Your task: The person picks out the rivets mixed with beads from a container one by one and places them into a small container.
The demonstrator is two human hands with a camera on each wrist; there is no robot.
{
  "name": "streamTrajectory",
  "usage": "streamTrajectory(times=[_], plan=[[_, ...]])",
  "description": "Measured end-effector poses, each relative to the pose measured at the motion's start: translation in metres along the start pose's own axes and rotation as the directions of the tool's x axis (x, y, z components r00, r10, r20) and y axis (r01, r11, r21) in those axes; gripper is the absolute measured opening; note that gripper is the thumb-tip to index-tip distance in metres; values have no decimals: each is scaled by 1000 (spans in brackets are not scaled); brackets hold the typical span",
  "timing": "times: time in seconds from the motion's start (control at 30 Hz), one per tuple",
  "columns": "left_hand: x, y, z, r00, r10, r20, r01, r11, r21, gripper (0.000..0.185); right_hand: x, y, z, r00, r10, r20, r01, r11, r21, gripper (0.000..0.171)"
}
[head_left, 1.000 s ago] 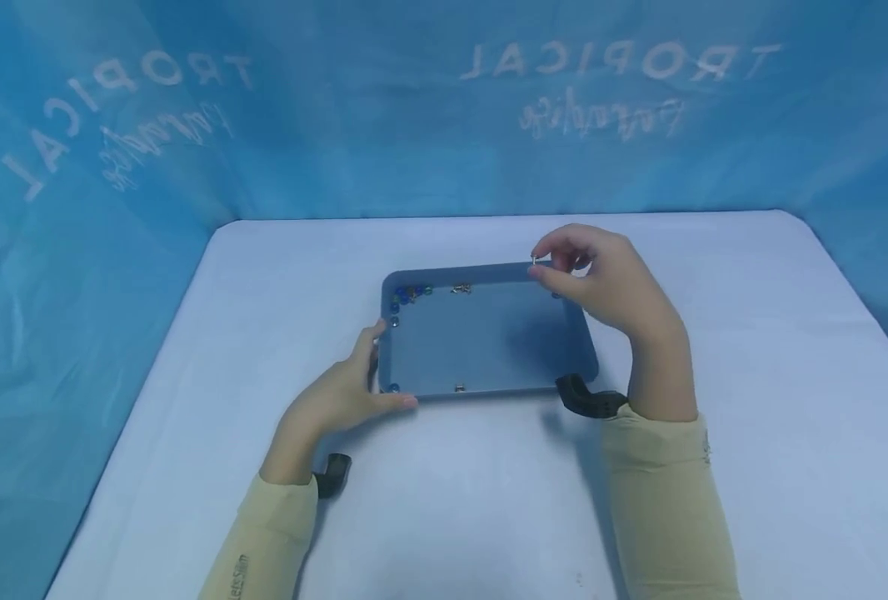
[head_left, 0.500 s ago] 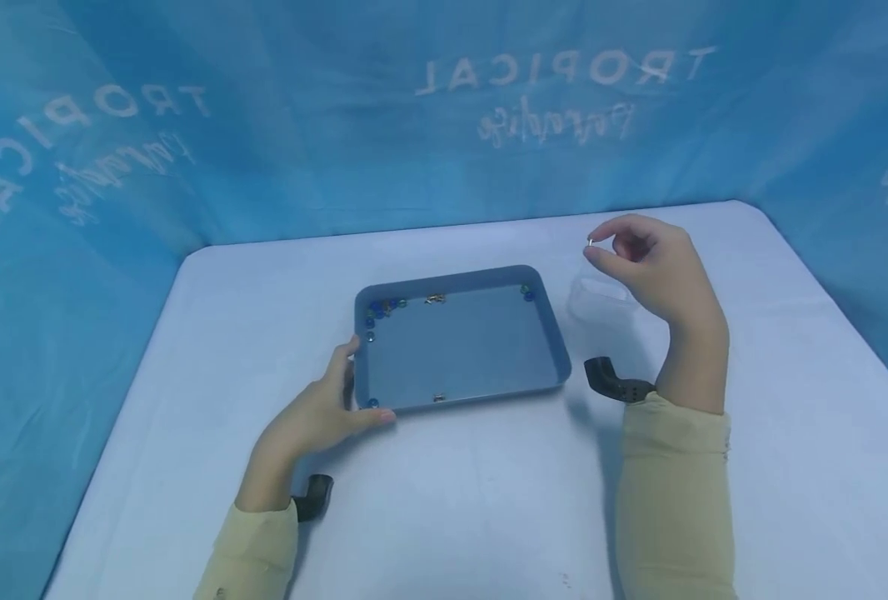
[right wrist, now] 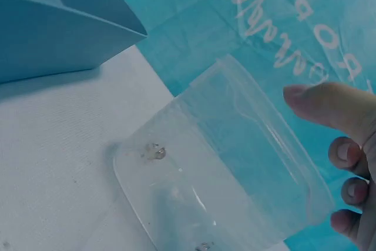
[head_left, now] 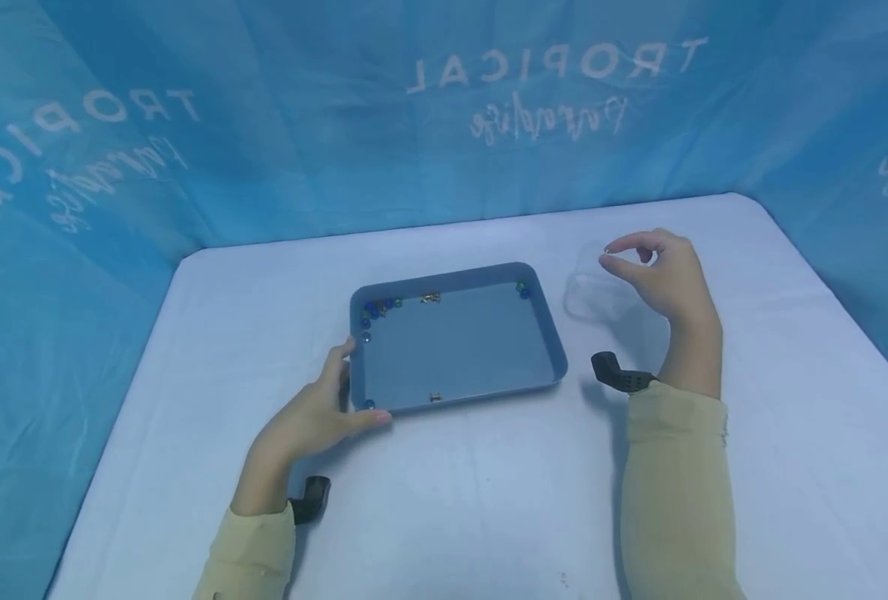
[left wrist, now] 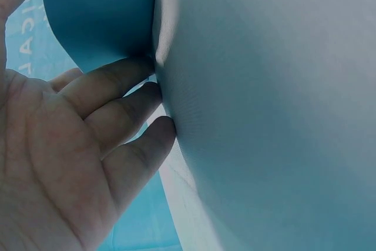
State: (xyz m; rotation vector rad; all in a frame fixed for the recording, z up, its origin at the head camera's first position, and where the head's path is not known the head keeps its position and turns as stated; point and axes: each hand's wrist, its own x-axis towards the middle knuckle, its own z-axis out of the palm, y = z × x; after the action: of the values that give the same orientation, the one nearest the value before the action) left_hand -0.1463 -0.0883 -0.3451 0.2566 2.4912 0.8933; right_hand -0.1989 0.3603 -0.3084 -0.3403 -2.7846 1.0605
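- Head view: a shallow rectangular blue-grey tray [head_left: 459, 346] lies on the table covered in white cloth [head_left: 474, 517], in front of a blue fabric backdrop [head_left: 339, 125] with mirrored white lettering
- The left hand [head_left: 309, 421] is clamped on the tray's near left corner, thumb along the front wall and fingers against the left wall
- In the tray's far left corner sits a cluster of small round blue and green beads [head_left: 374, 309]; a few small gold-coloured metal pieces [head_left: 431, 297] lie along the far wall, and a green and blue pair of beads [head_left: 522, 290] in the far right corner
- The right hand [head_left: 669, 279] has thumb and forefinger together on a tiny glinting piece [head_left: 607, 252], its shape too small to tell, at the upper part of a clear plastic container [head_left: 582, 304] just right of the tray
- Left wrist view: the middle fingers are slightly bent, close to the blue wall of the tray, tips down at the cloth
- Right wrist view: the container stands upright, with small shiny bits [right wrist: 155, 151] low inside; one finger reaches out near its rim, three fingertips lie curled below, and the pinch itself cannot be seen from here
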Motion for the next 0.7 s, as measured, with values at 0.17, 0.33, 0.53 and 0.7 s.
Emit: streamTrajectory(times=[0.17, 0.33, 0.53, 0.7], plan=[[2, -5, 1, 1000, 10, -8, -10, 1000, -20, 120, 5, -1, 6, 998, 58, 39, -57, 998, -14, 49], [10, -4, 1, 1000, 16, -6, -16, 999, -31, 121, 9, 1, 2, 991, 125, 56, -124, 992, -25, 51], [11, -4, -1, 1000, -3, -5, 3, 1000, -21, 120, 9, 0, 4, 988, 131, 77, -124, 988, -93, 58], [9, -7, -3, 1000, -16, 0, 16, 1000, -20, 120, 6, -20, 13, 999, 23, 35, -20, 996, -86, 53]])
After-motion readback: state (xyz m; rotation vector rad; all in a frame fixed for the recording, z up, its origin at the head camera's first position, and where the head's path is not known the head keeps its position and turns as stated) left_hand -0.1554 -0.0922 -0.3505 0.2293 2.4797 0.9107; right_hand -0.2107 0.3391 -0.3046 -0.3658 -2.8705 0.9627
